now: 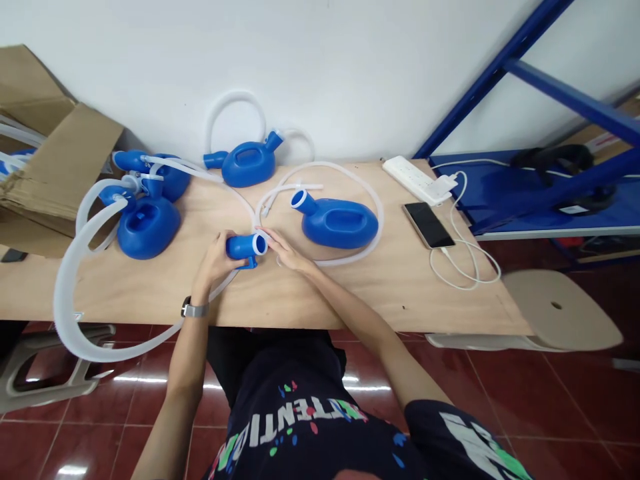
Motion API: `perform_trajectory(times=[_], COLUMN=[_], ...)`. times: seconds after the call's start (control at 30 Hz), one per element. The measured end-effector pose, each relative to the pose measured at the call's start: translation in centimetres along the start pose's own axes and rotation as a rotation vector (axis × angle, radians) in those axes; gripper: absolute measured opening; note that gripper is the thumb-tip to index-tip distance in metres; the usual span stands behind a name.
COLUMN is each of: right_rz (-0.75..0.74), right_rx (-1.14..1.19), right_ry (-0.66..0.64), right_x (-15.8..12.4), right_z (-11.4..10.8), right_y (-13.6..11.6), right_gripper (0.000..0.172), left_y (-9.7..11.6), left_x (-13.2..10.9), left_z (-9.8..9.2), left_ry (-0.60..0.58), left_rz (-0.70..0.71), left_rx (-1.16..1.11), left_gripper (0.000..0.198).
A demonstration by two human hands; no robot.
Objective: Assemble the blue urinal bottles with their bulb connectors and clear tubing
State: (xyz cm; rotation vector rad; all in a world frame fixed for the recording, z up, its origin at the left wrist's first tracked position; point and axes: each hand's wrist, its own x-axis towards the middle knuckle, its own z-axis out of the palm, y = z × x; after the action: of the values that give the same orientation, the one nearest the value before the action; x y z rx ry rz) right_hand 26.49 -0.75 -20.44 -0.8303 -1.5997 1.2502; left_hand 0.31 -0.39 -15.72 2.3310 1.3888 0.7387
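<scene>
My left hand (218, 257) is closed around a short blue urinal funnel (243, 247) with a white rim, its mouth facing right. A wide clear hose (75, 293) loops from the left, over the table's front edge, toward that hand; whether it joins the funnel is hidden. My right hand (287, 253) is stretched out flat, fingertips beside the white rim and close to a thin clear tube; contact is unclear. Right of it lies a blue urinal bottle (340, 225) with a handle hollow and open neck, ringed by a thin clear tube (381, 213).
More blue urinal bottles with hoses lie by the wall (249, 167) and at the left (149, 228). An open cardboard box (60, 187) stands far left. At the right are a power strip (410, 177), a phone (429, 225), cables, a blue rack (450, 87) and a stool (560, 307).
</scene>
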Motion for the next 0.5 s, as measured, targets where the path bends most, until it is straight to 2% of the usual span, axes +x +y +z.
perform_trajectory(times=[0.1, 0.23, 0.33, 0.5], right_rz=[-0.129, -0.308, -0.352, -0.384], right_rx=[-0.032, -0.170, -0.213, -0.211], right_ry=[0.048, 0.136, 0.221, 0.272], right_x=[-0.8, -2.4, -3.6, -5.9], right_z=[-0.6, -1.5, -1.8, -1.8], right_y=[-1.2, -3.6, -5.4, -7.6], right_gripper=[0.071, 0.055, 0.052, 0.053], left_y=[2.5, 5.7, 7.6, 10.8], left_x=[-0.1, 0.0, 0.1, -0.5], left_z=[0.7, 1.6, 2.2, 2.1], left_ry=[0.025, 0.034, 0.101, 0.173], left_rz=[0.036, 0.153, 0.215, 0.302], left_rx=[0.074, 0.244, 0.275, 0.337], left_gripper=[0.075, 0.076, 0.073, 0.065])
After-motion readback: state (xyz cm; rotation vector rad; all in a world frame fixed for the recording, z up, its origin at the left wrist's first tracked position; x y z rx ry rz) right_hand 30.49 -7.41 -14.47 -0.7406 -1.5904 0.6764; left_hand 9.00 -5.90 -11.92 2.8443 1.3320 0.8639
